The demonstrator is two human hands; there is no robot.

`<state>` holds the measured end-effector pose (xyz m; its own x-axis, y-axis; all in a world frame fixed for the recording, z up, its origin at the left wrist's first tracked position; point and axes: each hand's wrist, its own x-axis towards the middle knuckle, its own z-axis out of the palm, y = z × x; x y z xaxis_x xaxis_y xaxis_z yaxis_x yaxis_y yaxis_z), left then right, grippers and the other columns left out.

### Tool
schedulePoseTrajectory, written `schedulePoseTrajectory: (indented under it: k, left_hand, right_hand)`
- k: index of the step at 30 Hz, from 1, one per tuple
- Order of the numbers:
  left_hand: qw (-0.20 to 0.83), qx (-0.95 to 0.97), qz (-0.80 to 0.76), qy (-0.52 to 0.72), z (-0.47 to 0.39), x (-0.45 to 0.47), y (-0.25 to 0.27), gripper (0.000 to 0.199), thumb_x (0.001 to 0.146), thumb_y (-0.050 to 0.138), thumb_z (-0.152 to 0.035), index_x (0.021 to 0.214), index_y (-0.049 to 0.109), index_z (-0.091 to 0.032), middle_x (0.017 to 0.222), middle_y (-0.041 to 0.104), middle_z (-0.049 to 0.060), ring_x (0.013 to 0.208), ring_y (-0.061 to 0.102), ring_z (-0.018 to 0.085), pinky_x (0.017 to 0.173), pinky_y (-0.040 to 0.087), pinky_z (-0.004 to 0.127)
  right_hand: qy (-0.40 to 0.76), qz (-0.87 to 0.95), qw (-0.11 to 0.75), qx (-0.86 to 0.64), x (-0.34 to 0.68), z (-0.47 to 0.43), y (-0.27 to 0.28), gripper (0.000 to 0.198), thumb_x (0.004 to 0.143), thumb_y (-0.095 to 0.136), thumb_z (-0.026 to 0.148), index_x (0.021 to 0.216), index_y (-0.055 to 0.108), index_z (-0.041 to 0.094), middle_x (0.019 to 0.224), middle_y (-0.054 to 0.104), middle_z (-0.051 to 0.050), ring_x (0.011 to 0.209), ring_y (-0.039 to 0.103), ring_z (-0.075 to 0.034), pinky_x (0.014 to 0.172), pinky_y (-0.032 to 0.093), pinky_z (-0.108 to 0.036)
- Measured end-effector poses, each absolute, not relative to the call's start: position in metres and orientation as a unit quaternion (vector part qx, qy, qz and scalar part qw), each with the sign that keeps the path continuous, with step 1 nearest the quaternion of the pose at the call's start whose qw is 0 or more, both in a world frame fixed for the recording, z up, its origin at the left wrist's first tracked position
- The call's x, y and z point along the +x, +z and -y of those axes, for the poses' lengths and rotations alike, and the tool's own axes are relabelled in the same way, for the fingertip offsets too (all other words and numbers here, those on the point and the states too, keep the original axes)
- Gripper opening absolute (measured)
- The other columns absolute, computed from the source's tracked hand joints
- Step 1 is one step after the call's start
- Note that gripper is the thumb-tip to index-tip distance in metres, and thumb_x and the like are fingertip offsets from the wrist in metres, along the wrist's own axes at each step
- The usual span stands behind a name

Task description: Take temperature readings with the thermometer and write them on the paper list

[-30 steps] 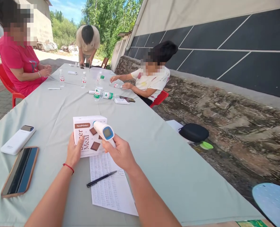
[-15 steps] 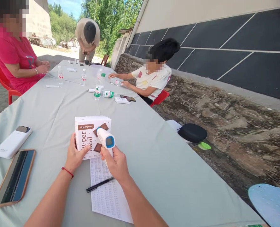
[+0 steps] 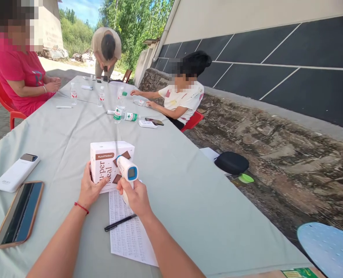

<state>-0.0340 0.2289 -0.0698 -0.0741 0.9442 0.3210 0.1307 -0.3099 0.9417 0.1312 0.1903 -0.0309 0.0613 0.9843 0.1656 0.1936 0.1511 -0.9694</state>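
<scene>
My left hand [image 3: 92,187] grips the lower left side of a white and brown NutriMotion box [image 3: 104,151], thumb across its front. In my right hand [image 3: 136,197] is a white infrared thermometer [image 3: 126,166] with a blue-rimmed screen, its nose pointed at the box's front, close to the printed chocolate squares. Whether the nose touches the box I cannot tell. Below the hands lies a sheet of handwritten paper [image 3: 122,241], partly covered by my right arm, with a black pen [image 3: 119,222] across it.
On the left of the cloth-covered table [image 3: 189,200] lie a white power bank [image 3: 16,173] and a phone [image 3: 19,214]. Water bottles [image 3: 119,110] stand farther off. Two people sit at the sides; another bends over the far end. A black case [image 3: 231,162] is at the right edge.
The whole view has shifted slightly. My hands keep their hold on the box and the thermometer, with hardly any movement between them.
</scene>
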Motion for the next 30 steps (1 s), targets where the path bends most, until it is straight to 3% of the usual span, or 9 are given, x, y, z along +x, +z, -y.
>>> schedulePoseTrajectory:
  k: [15,30]
  left_hand:
    - [0.316,0.634,-0.452,0.542,-0.224,-0.034,-0.067,0.078,0.074,0.074,-0.044,0.137,0.035,-0.022,0.125,0.054,0.011,0.116,0.054,0.027,0.097,0.045,0.041]
    - [0.323,0.626,-0.443,0.555,-0.222,-0.034,-0.065,0.072,0.073,0.075,-0.041,0.134,0.040,-0.023,0.117,0.056,0.009,0.107,0.057,0.026,0.092,0.048,0.042]
  right_hand:
    - [0.351,0.541,0.529,-0.552,0.129,-0.177,-0.059,0.042,0.086,0.051,0.055,0.067,0.062,0.018,0.062,0.064,-0.003,0.060,0.059,-0.018,0.059,0.047,-0.029]
    - [0.342,0.563,0.509,-0.554,0.129,-0.177,-0.047,0.047,0.087,0.044,0.057,0.063,0.059,0.020,0.061,0.064,-0.005,0.063,0.061,-0.019,0.058,0.048,-0.029]
